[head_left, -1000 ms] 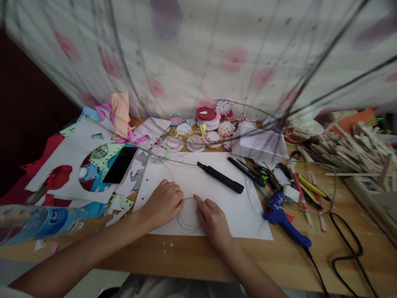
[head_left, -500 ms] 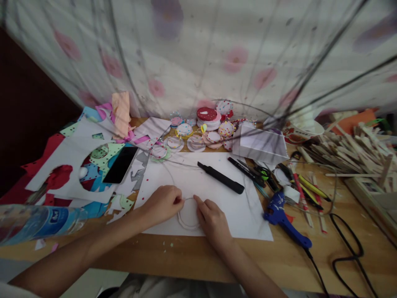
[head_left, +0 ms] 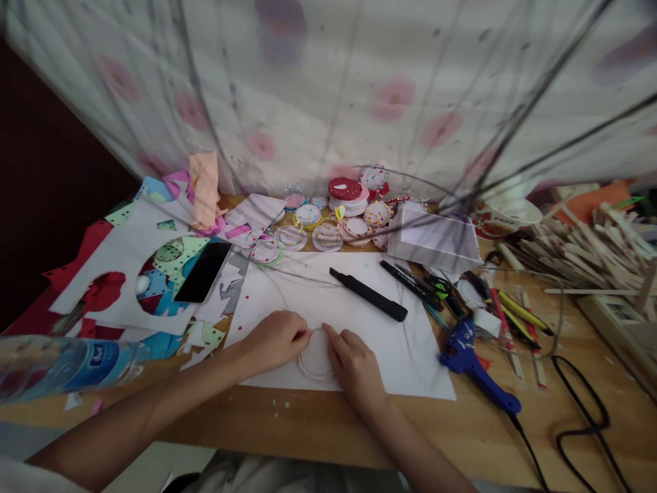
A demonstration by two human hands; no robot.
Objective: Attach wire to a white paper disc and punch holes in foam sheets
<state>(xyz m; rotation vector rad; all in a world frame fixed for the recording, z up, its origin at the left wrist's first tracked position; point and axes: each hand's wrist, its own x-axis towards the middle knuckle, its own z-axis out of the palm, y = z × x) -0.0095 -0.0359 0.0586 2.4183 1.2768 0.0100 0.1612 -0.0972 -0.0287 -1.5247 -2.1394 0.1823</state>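
A white paper disc with a raised rim (head_left: 315, 359) lies on a large white sheet (head_left: 410, 356). My left hand (head_left: 277, 337) has its fingers pinched together at the disc's upper left edge. What sits in that pinch is too small to make out. My right hand (head_left: 358, 363) holds the disc's right edge, its index finger pointing along the top. A thin strand curves over the sheet close to my left hand. Above the hands, a black craft knife (head_left: 369, 294) rests on the sheet.
Behind the sheet stand several small decorated paper hats (head_left: 308, 216) and a white box (head_left: 436, 239). At right lie a blue glue gun (head_left: 477, 370), its cord and wooden sticks (head_left: 590, 239). At left are paper scraps (head_left: 118, 260), a phone (head_left: 202, 272) and a water bottle (head_left: 72, 366).
My left hand has shifted slightly right, its fingertips now at the disc's edge. My right hand stays at the disc's right side. The whole view has drifted a little.
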